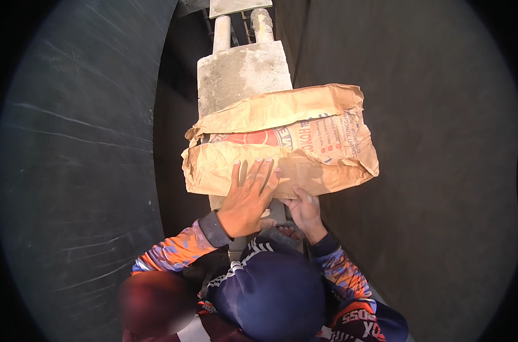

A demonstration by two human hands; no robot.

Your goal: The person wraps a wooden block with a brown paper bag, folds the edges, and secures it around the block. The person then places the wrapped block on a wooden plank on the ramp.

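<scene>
A brown paper cement sack (230, 171), creased and laid crosswise, rests over a narrow pale slab in front of me. Its long near and far sides are folded inward, and red and blue print shows in the gap between them. My left hand (246, 202) lies flat on the near fold with its fingers stretched out, holding nothing. To its right, my right hand (306, 214) pinches the sack's near edge, thumb on top; its other fingers are partly hidden under the paper.
Beyond the sack, the pale slab (242, 71) runs on to two round posts (222, 33) and another slab (239, 5). A dark, scratched, curved surface (82, 148) fills the left side. A dull brown surface (424, 171) spreads to the right. My foot (287, 232) shows below the right hand.
</scene>
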